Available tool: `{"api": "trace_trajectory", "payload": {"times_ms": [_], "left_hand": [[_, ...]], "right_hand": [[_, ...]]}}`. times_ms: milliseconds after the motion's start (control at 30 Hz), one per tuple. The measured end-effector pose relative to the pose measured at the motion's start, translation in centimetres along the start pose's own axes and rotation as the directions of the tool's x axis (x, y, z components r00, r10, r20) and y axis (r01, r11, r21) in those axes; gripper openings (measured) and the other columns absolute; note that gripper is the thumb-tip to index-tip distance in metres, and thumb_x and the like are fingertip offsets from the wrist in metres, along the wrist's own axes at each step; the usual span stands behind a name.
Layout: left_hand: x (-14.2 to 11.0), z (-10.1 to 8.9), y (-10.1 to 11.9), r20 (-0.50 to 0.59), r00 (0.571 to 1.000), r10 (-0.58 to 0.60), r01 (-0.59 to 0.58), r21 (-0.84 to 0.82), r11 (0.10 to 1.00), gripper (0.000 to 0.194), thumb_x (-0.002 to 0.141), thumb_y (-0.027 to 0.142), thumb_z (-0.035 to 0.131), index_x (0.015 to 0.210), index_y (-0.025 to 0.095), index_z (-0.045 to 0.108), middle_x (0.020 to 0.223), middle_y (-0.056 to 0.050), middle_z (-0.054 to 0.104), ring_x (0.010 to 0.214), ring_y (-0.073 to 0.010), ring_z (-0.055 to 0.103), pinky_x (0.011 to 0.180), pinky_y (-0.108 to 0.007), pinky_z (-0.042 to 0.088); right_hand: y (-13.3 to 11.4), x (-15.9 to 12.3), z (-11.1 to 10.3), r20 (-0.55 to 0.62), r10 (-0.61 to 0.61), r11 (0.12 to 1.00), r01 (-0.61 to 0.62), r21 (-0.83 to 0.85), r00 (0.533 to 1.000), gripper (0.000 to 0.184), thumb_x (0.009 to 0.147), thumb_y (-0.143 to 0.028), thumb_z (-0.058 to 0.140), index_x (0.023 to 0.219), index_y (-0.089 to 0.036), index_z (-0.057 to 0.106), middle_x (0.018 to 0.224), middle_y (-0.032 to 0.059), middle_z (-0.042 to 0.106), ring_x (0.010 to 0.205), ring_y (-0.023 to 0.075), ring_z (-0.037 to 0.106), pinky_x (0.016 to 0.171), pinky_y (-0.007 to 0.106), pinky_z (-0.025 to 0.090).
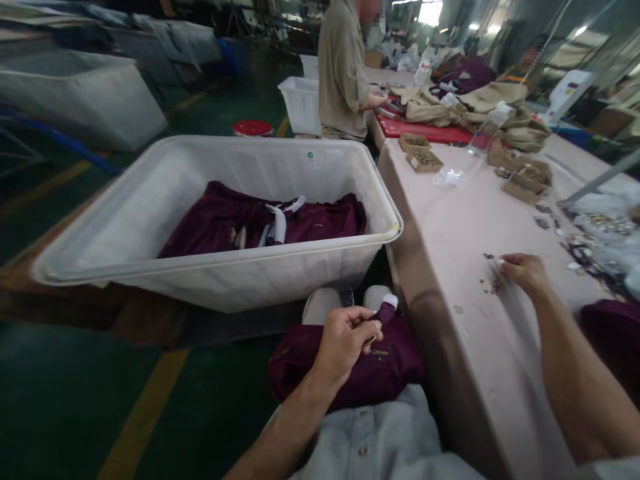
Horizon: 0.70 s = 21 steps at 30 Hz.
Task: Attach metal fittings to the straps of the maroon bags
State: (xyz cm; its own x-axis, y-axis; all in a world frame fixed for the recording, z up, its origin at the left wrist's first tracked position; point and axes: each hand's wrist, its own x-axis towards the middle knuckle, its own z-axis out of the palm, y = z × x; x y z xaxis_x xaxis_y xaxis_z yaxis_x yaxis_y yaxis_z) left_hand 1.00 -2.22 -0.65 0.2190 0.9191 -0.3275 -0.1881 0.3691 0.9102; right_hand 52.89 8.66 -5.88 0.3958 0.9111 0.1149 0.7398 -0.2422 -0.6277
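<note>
One maroon bag (355,380) lies across the lap on my feed, and I judge it to be midway through handling: its strap (384,312) is gripped, but I can't make out which fittings are done or remain. The left hand (345,340) has its fingers pinched on that strap. The right hand (525,270), over the counter (440,220), has its fingers drawn narrow beside small metal pieces (493,290); blur keeps me from telling whether they hold anything.

Counting: several metal pieces, too blurred for an exact figure; two small cartons (425,161) of metal bits; one large white bin (250,287) with maroon goods (220,213) inside, overlapping too much to number; one co-worker (343,73) standing farther along the counter.
</note>
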Motion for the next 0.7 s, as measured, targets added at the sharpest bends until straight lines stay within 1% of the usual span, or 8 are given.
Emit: {"api": "trace_trajectory", "payload": {"times_ms": [100, 200, 267, 333, 400, 500, 567, 700], "left_hand": [[0.7, -0.4, -0.2, 0.029, 1.000, 0.008, -0.008, -0.002, 1.000, 0.019, 0.076, 0.028, 0.074, 0.082, 0.009, 0.074, 0.065, -0.006, 0.071, 0.045, -0.0073, 0.050, 0.045, -0.019, 0.034], [1.2, -0.3, -0.3, 0.070, 0.998, 0.007, -0.007, 0.001, 1.000, 0.020, 0.077, 0.028, 0.075, 0.082, 0.009, 0.074, 0.066, -0.006, 0.071, 0.046, -0.0076, 0.050, 0.045, -0.019, 0.035], [1.4, 0.0, -0.2, 0.082, 0.997, 0.002, -0.003, 0.002, 1.000, 0.020, 0.076, 0.028, 0.075, 0.081, 0.009, 0.074, 0.065, -0.005, 0.070, 0.048, -0.0083, 0.050, 0.045, -0.019, 0.036], [1.5, 0.3, 0.0, 0.081, 0.997, -0.004, 0.004, 0.001, 1.000, 0.020, 0.075, 0.028, 0.075, 0.080, 0.009, 0.074, 0.064, -0.005, 0.069, 0.048, -0.0087, 0.050, 0.045, -0.020, 0.037], [1.6, 0.5, 0.0, 0.073, 0.997, -0.007, 0.007, 0.003, 1.000, 0.020, 0.075, 0.028, 0.075, 0.080, 0.009, 0.074, 0.064, -0.005, 0.069, 0.048, -0.0088, 0.050, 0.045, -0.020, 0.037], [1.6, 0.5, -0.2, 0.062, 0.998, -0.007, 0.006, 0.018, 1.000, 0.019, 0.075, 0.027, 0.075, 0.080, 0.009, 0.074, 0.064, -0.005, 0.070, 0.046, -0.0080, 0.049, 0.045, -0.020, 0.035], [1.5, 0.4, -0.4, 0.059, 0.998, -0.004, 0.003, 0.021, 1.000, 0.018, 0.075, 0.027, 0.075, 0.080, 0.010, 0.074, 0.065, -0.005, 0.070, 0.045, -0.0074, 0.048, 0.045, -0.020, 0.034], [1.3, 0.2, -0.7, 0.046, 0.999, 0.014, -0.015, 0.023, 1.000, 0.016, 0.075, 0.026, 0.074, 0.080, 0.010, 0.074, 0.064, -0.005, 0.071, 0.045, -0.0070, 0.048, 0.046, -0.020, 0.033]], "right_hand": [[1.1, -1.1, -1.4, 0.081, 0.047, 0.999, -0.046, -0.016, 0.996, 0.048, 0.072, -0.041, 0.066, 0.101, -0.004, 0.077, 0.074, 0.0132, 0.075, 0.060, 0.0205, 0.065, 0.055, 0.030, 0.046], [1.5, -2.9, -2.7, 0.166, 0.061, 0.997, -0.054, -0.047, 0.984, 0.048, 0.074, -0.046, 0.065, 0.095, -0.005, 0.077, 0.069, 0.0094, 0.072, 0.057, 0.0178, 0.061, 0.053, 0.028, 0.043], [1.4, -4.1, -3.0, 0.219, 0.051, 0.997, -0.035, -0.072, 0.974, 0.044, 0.073, -0.046, 0.066, 0.090, -0.008, 0.077, 0.065, 0.0063, 0.070, 0.056, 0.0159, 0.056, 0.053, 0.028, 0.040], [1.1, -5.1, -2.7, 0.249, 0.030, 0.995, -0.005, -0.098, 0.968, 0.040, 0.072, -0.045, 0.066, 0.088, -0.010, 0.077, 0.066, 0.0042, 0.069, 0.057, 0.0151, 0.054, 0.055, 0.028, 0.039], [0.7, -5.7, -1.9, 0.262, 0.011, 0.991, 0.025, -0.133, 0.965, 0.037, 0.072, -0.045, 0.065, 0.085, -0.012, 0.077, 0.066, 0.0026, 0.067, 0.059, 0.0148, 0.053, 0.056, 0.027, 0.037], [0.4, -6.2, -0.7, 0.266, -0.003, 0.979, 0.057, -0.195, 0.964, 0.034, 0.075, -0.046, 0.061, 0.074, -0.014, 0.073, 0.059, 0.0005, 0.060, 0.055, 0.0139, 0.048, 0.054, 0.028, 0.032], [0.3, -6.3, -0.2, 0.266, -0.009, 0.969, 0.074, -0.235, 0.964, 0.032, 0.077, -0.045, 0.059, 0.068, -0.015, 0.068, 0.055, -0.0001, 0.056, 0.053, 0.0136, 0.046, 0.054, 0.028, 0.030], [0.1, -6.7, 0.0, 0.271, -0.029, 0.945, 0.114, -0.306, 0.962, 0.024, 0.075, -0.038, 0.057, 0.065, -0.017, 0.062, 0.055, 0.0009, 0.058, 0.055, 0.0145, 0.050, 0.056, 0.028, 0.032]]}}
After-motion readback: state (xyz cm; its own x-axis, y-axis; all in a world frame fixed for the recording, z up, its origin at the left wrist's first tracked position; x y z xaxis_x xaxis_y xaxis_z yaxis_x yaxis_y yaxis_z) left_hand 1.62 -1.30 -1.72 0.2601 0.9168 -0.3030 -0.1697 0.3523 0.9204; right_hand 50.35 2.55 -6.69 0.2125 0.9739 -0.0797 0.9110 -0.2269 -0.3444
